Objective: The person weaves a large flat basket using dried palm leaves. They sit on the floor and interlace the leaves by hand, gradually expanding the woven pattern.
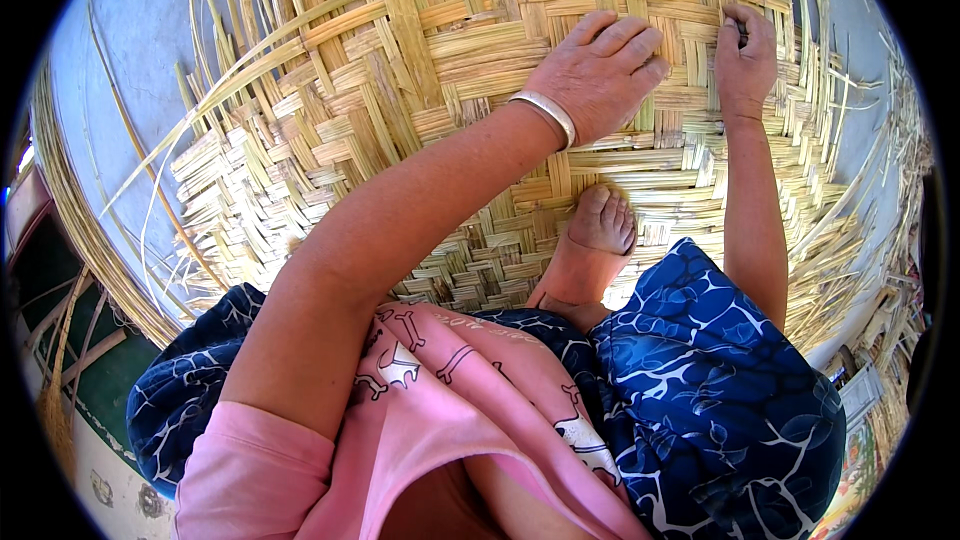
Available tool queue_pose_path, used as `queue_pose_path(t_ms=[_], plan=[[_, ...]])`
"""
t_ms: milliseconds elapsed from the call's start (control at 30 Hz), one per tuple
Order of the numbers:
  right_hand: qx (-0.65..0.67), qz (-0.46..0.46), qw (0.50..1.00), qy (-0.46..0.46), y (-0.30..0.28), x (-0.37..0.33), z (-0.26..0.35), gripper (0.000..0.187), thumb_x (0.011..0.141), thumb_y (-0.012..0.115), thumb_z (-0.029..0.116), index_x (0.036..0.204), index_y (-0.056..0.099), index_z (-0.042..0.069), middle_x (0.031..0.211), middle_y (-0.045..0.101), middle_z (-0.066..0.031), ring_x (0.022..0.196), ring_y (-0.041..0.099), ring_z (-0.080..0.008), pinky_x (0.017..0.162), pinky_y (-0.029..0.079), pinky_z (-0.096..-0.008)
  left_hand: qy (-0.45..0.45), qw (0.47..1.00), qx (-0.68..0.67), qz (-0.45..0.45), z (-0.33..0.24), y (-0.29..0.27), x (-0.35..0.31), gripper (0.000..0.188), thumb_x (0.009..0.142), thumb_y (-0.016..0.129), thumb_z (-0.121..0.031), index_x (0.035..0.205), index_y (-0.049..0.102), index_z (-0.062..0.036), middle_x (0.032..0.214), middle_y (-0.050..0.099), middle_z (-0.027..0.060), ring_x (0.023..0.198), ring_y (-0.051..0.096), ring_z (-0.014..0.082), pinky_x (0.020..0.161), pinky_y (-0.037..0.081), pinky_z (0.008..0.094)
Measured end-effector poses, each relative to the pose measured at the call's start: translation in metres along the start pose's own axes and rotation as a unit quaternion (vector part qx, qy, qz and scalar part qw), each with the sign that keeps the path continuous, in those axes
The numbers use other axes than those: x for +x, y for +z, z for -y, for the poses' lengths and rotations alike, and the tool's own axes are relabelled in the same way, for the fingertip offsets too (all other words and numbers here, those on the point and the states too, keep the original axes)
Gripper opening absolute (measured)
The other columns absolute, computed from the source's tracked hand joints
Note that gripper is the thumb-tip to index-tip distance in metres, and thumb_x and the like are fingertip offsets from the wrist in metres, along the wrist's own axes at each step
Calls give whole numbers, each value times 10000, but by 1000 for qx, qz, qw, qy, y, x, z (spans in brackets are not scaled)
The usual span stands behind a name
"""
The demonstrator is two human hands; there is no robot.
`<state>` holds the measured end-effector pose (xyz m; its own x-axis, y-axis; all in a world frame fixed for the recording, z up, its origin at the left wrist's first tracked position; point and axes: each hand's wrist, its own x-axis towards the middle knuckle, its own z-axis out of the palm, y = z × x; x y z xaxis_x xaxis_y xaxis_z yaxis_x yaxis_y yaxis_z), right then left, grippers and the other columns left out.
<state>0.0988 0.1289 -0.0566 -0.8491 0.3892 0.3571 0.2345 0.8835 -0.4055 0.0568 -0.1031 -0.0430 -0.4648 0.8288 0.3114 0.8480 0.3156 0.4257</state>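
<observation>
A large mat (480, 70) of woven, pale yellow-green split-cane strips fills the middle of the view, its loose strip ends sticking out around the edges. Palm down on the weave lies my left hand (600, 70), with a silver bangle (546, 118) at its wrist. Its fingers are stretched out and slightly bent, holding nothing visible. To its right, my right hand (747, 58) is closed, fingertips curled in against the weave near the mat's right side; whatever is between them is hidden. My bare foot (603, 220) rests on the mat below the hands.
Long loose strips (250, 60) fan out at the upper left over a blue-grey surface (115, 130). A bundle of thin stalks (75, 210) curves along the left rim. More scattered stalks (895, 210) lie at the right. My knee in blue patterned cloth (700, 360) stands near the mat.
</observation>
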Motion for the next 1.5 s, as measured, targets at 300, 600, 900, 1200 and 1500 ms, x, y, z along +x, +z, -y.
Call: queue_pose_path(t_ms=[300,600,900,1200,1500], plan=[[3,-1,1000,5,0,0,0,170,817,559,119,941,671,86,1003,632,-70,934,605,-239,830,489,-328,2,1000,4,0,0,0,0,296,805,614,-220,1090,636,-141,1208,537,39,1217,439,206,1052,302,391],[7,-1,1000,5,0,0,-1,176,823,557,121,949,675,84,1007,633,-73,934,607,-237,832,492,-326,-5,1000,3,13,-1,0,0,305,814,610,-222,1108,631,-144,1222,531,36,1228,429,204,1062,292,392],[14,0,1000,5,-1,0,0,176,825,560,115,954,674,77,1017,633,-78,926,612,-237,828,493,-319,0,1000,6,18,0,-2,1,312,817,610,-223,1118,620,-142,1233,523,40,1233,424,208,1062,291,397],[11,2,1000,3,0,0,-1,174,819,561,110,950,670,76,1016,632,-79,954,601,-239,847,485,-326,1,1000,2,10,0,-1,0,306,811,610,-218,1106,626,-138,1224,533,44,1227,434,211,1062,291,397],[-6,4,1000,2,-1,1,1,174,820,562,115,951,672,82,1013,634,-70,950,605,-232,843,487,-322,-2,1000,-1,14,0,-2,0,323,803,612,-209,1115,633,-129,1254,527,51,1234,427,212,1068,282,394]])
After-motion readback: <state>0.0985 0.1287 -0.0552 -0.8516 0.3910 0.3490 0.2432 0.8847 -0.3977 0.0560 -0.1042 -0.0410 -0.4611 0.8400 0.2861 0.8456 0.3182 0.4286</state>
